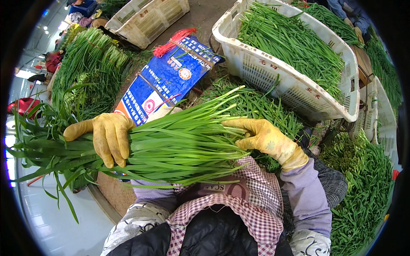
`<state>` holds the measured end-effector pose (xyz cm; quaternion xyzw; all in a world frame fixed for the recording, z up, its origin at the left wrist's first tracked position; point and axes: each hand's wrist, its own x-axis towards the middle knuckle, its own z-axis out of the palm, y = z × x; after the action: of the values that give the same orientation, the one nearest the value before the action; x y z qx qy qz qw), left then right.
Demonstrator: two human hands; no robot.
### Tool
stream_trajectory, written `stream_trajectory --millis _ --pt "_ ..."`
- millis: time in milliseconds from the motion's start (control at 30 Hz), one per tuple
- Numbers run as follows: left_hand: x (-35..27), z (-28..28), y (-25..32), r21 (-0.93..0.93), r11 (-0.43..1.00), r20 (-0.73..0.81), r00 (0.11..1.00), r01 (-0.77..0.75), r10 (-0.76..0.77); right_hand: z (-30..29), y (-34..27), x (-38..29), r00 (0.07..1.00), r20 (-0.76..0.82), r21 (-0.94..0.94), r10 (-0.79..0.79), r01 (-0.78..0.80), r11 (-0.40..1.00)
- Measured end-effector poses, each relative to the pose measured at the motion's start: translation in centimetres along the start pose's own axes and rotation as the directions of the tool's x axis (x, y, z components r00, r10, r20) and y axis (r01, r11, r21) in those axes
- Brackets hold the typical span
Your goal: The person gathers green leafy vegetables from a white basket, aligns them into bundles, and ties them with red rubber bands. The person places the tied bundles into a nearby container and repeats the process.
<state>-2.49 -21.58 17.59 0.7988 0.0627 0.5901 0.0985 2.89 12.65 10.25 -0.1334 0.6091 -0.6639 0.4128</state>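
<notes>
A large bunch of garlic chives [173, 144] lies sideways across my front, its leafy ends to the left and pale stalk ends to the right. My left hand [110, 136], in a stained yellow glove, grips the bunch from above near the leaves, with its thumb side hidden behind them. At the stalk ends, my right hand [269, 139], gloved the same way, has several stalks between thumb and forefinger. Below the bunch is a checked apron [224, 204]. A blue printed sack board [179, 73] with straps and a bundle of red ties [174, 41] lies beyond it.
A white plastic crate [266, 64] full of chives stands at the upper right, another crate [150, 20] at the top. Tied bunches [93, 60] are stacked on the left. Loose chives [256, 99] litter the floor; more are heaped [362, 192] at right. Co-workers [352, 19] sit nearby.
</notes>
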Motion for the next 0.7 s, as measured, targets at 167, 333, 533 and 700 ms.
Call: stream_trajectory --millis 167,333,533,700 --pt "0.1 0.1 0.3 0.063 0.996 -0.053 0.997 0.061 -0.057 0.5 0.5 -0.1 0.969 -0.042 -0.353 -0.244 0.214 0.911" --pt "-0.2 -0.1 -0.3 0.068 0.998 -0.054 0.999 0.002 0.001 1.4 1.2 -0.1 0.884 -0.01 -0.74 -0.468 0.309 0.598" --pt "-0.9 0.0 -0.3 0.047 0.998 -0.04 0.998 -0.044 0.046 1.6 1.9 0.7 0.88 0.037 -0.752 -0.473 0.336 0.567" --pt "-1.2 0.3 1.3 0.103 0.993 -0.032 0.998 0.049 -0.046 1.7 2.7 2.1 0.937 0.013 -0.721 -0.349 0.251 0.646"
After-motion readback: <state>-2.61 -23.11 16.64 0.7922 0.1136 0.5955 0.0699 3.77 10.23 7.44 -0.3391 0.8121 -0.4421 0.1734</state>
